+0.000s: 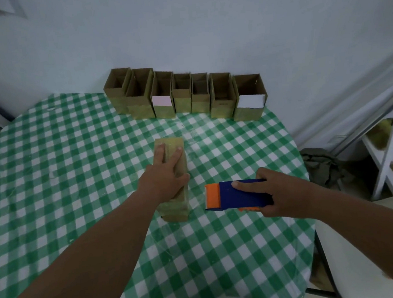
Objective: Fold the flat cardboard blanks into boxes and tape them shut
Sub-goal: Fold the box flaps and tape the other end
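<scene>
Left hand (167,174) pressed flat, fingers spread, on cardboard box (174,198) lying long-axis away from viewer; right hand (276,194) grips tape dispenser (239,195) just right of it.

— What covered the round table?
— A green-and-white checked tablecloth (74,158), under a pale wall (205,30).
— And off to the right?
— A white shelf frame (389,157) stood by the wall, with a crumpled dark cloth (321,165) on the floor just beside it. A white chair (355,265) sat near the table's edge.
</scene>
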